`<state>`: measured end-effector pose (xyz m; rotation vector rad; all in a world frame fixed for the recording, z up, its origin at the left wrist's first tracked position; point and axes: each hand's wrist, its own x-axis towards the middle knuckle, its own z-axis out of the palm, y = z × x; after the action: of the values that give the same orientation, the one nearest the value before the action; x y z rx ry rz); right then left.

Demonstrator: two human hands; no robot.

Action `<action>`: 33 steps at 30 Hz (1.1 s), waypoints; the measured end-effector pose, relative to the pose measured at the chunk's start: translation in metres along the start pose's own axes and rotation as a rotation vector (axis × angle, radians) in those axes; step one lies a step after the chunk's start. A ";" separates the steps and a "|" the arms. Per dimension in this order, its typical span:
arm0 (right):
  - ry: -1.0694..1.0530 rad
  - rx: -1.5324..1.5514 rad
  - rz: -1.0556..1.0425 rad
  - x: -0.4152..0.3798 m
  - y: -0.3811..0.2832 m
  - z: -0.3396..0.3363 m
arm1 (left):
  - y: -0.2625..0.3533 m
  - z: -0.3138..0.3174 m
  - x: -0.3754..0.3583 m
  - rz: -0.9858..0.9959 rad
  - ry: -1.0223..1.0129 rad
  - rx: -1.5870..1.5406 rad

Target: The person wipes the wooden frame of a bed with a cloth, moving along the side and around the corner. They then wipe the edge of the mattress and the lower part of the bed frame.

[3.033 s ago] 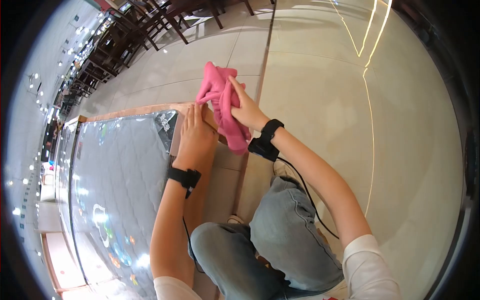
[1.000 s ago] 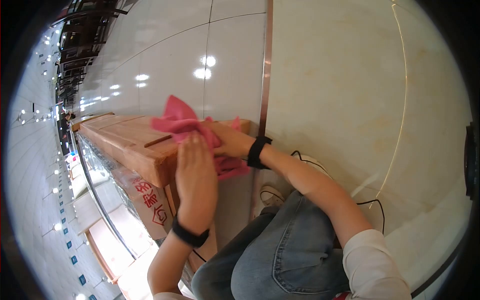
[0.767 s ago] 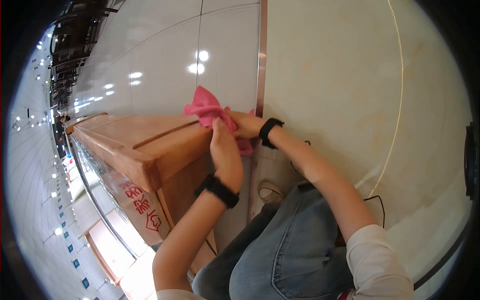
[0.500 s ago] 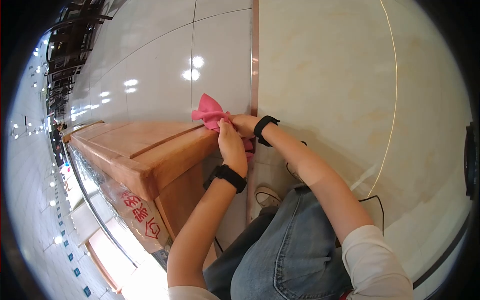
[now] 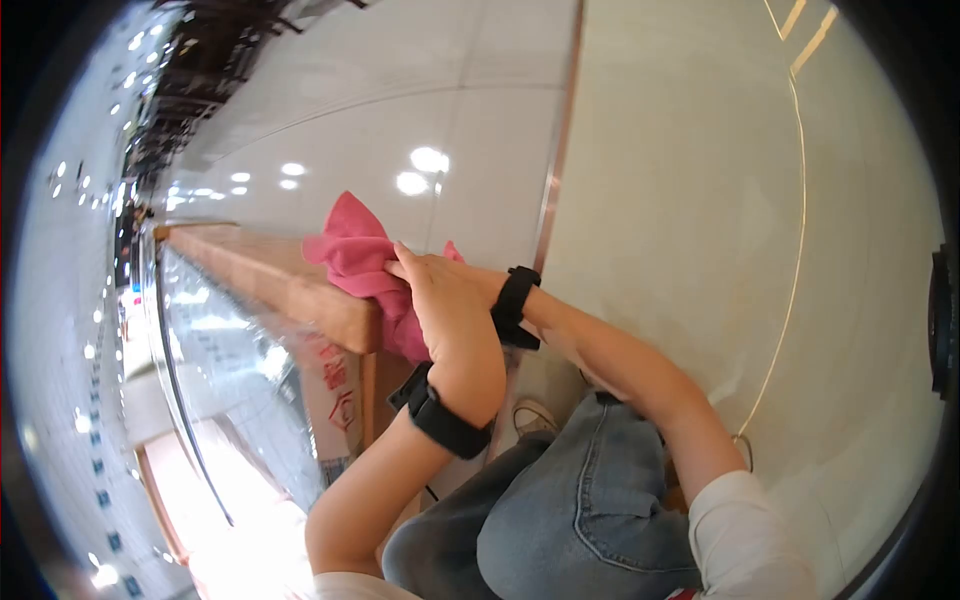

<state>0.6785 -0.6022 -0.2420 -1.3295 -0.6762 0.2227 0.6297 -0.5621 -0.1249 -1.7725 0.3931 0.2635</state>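
Observation:
A bunched pink cloth [image 5: 350, 250] lies over the near end of a wooden ledge [image 5: 270, 275], one corner sticking up. My left hand [image 5: 450, 305] grips the cloth from the near side, its fingertips pressed into the folds. Behind it, my right hand [image 5: 480, 281] also holds the cloth, mostly hidden by the left one. More of the cloth hangs down beside the left wrist. Each wrist wears a black strap, such as the left wrist strap [image 5: 447, 418].
Clear wrapping [image 5: 230, 310] and a panel with red characters [image 5: 342, 385] lie below the ledge. Shiny tiles [image 5: 350, 120] meet a beige surface [image 5: 690, 180] along a metal strip [image 5: 553, 180]. A thin light-coloured line [image 5: 803, 200] runs down the right. My shoe [image 5: 533, 416] is close below.
Both hands have moved left and slightly down in view with the cloth, which now covers the ledge's near end. The left wrist has bent more, and the camera view has shifted.

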 end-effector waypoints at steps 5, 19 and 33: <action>0.067 -0.106 -0.244 0.020 -0.064 0.018 | -0.077 0.002 -0.039 0.070 0.383 -0.637; -0.160 -0.590 -0.167 0.023 -0.155 0.112 | -0.084 0.127 -0.173 -0.248 0.879 -1.231; -0.660 -1.160 -0.438 0.014 -0.149 0.318 | -0.018 0.234 -0.320 -0.747 0.673 -1.367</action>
<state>0.4750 -0.3724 -0.0703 -2.1604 -1.8018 -0.1433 0.3512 -0.2925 -0.0418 -3.1838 -0.0947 -0.8277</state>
